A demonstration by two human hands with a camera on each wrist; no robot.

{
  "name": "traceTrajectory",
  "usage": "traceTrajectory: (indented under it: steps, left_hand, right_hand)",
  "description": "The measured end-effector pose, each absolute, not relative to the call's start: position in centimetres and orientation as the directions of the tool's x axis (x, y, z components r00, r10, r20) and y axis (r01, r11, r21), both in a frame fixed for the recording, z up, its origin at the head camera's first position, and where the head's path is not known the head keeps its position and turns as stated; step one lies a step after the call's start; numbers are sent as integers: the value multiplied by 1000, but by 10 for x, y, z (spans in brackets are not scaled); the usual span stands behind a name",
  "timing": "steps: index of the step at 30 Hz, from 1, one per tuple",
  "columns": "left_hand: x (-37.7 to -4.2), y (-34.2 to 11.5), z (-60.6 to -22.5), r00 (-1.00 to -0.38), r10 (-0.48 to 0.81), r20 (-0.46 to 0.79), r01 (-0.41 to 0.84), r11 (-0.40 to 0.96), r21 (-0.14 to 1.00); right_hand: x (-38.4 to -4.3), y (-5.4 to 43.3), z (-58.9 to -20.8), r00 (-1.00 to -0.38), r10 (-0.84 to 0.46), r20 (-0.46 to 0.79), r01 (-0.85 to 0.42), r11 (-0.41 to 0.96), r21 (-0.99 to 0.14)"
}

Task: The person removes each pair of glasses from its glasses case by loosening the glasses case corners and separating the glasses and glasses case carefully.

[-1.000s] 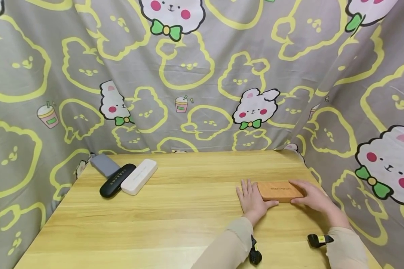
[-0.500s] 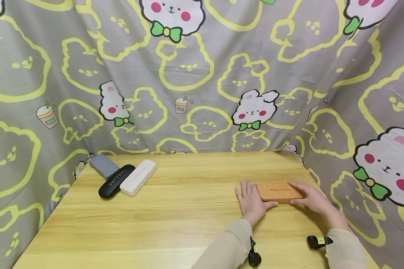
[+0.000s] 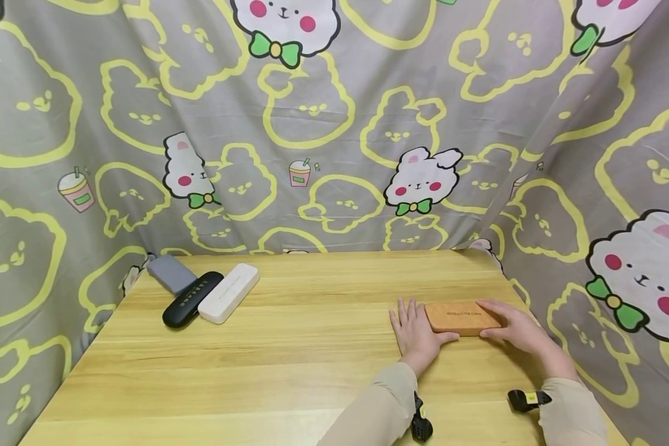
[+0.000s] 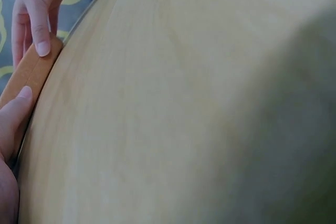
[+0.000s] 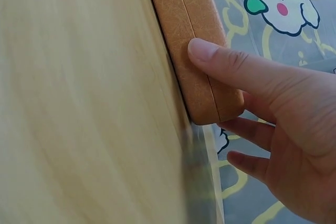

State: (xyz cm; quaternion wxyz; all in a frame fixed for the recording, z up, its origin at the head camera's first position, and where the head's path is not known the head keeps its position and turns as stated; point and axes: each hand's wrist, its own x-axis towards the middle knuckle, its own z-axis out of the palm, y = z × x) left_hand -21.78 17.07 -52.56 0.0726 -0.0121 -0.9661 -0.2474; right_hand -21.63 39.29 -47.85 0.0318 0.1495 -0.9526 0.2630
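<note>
While the right hand (image 3: 517,327) grips one orange case (image 3: 459,317), the left hand (image 3: 416,337) (straight-fingered) touches it; three other cases (image 3: 193,300) lie leftward.

On the worktop (image 3: 290,371), the case (image 3: 459,317) lay between left hand (image 3: 417,337) and right hand (image 3: 517,328); at left lay three other objects (image 3: 192,300).

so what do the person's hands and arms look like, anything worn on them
The left hand and right hand are bare, with no gloves or rings showing. The left sleeve and right sleeve are plain beige. A small black device with a yellow patch sits by each cuff: left device, right device.
</note>
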Motion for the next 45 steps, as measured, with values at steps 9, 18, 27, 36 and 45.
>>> traceTrajectory:
  steps: [9, 18, 27, 36, 45]
  left_hand:
    - [-217, 172, -525, -988, -23, 150, 52, 876, 480]
    - [-218, 172, -526, -986, -29, 165, 54, 875, 481]
    - [-218, 173, -527, -988, -27, 155, 53, 869, 492]
    - [-219, 171, -527, -987, -19, 161, 62, 874, 482]
    - [-219, 171, -526, -989, -21, 146, 53, 872, 487]
  right_hand:
    - [-219, 398, -477, -953, -283, 107, -295, 792, -535]
    - [-224, 402, -468, -958, -288, 3, -226, 745, -628]
    - [-235, 408, -458, -943, -299, -148, -150, 775, -614]
    - [-249, 416, -455, -929, -325, -177, -138, 747, -651]
    - [-254, 425, -463, -945, -308, -113, -168, 750, -640]
